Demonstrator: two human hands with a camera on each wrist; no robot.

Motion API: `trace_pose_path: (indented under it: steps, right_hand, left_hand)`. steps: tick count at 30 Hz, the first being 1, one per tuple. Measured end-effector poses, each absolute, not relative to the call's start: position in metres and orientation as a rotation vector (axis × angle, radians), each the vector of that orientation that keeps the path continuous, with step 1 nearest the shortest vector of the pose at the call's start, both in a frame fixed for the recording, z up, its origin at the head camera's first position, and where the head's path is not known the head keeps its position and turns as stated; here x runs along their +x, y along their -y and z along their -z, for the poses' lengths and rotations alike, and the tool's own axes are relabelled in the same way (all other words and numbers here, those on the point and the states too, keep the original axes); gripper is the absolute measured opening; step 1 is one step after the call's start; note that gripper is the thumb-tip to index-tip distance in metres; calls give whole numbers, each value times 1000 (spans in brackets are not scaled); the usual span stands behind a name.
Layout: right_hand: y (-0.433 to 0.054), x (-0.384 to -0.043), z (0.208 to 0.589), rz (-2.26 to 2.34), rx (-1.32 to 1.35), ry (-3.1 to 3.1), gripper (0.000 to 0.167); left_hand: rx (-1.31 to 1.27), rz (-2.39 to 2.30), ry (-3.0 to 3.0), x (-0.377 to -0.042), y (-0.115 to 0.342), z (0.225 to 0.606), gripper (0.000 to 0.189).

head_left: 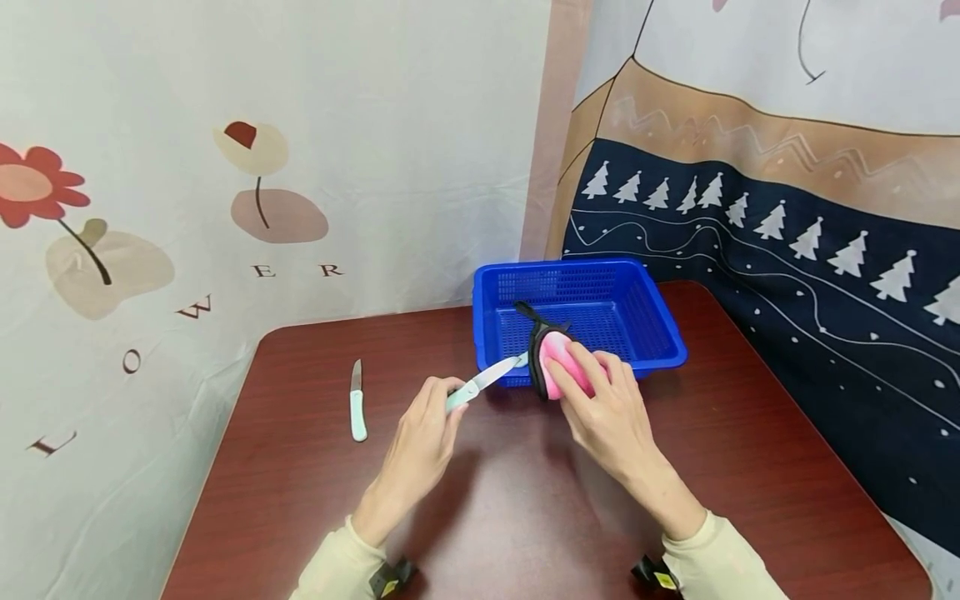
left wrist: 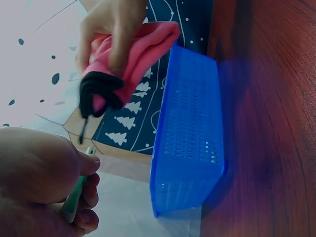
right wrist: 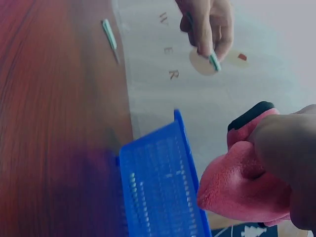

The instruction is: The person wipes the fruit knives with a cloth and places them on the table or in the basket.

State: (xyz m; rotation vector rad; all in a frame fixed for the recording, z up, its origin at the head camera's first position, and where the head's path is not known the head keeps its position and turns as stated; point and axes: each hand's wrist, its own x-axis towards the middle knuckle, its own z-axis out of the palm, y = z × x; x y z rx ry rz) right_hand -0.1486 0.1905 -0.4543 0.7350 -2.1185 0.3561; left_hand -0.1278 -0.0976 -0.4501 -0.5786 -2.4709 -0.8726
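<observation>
My left hand (head_left: 422, 437) grips a small knife by its pale mint-green handle (head_left: 461, 396). The blade (head_left: 497, 372) points up and right, its tip close to a folded pink cloth (head_left: 557, 358) with black trim and a black loop. That cloth is bunched in my right hand (head_left: 611, 417), fingers and thumb curled over it. Both hands are raised above the table at the near side of a blue plastic basket (head_left: 660, 333). In the left wrist view the knife handle (left wrist: 75, 197) lies in the curled fingers, and the pink cloth (left wrist: 143, 54) hangs folded beyond it.
A second knife (head_left: 357, 404) with a mint-green handle lies on the dark red-brown table (head_left: 292, 483), blade away from me. The perforated basket stands at the table's far edge. Behind are a pale curtain (head_left: 420, 150) with flower prints and a dark tree-patterned cloth (head_left: 750, 275).
</observation>
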Motion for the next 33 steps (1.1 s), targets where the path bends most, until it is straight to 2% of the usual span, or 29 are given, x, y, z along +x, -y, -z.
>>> trace_pose_path:
  steps: [4,16,25,33]
  right_hand:
    - [-176,-146,450,-387,818,2043,35]
    - [-141,-136,449,-290,992,2073,40]
    - [-136,-134,450,-224,976,2127,43]
    - [-145,-138,447,-214,926,2157,44]
  left_hand:
    - [-582,877,2474,-128,96,450,24]
    - [-609,859,2447,-128,92,447,25]
    - [-603,899,2460,-124,92,445,30]
    - [-609,895,2459,-123,92,445,25]
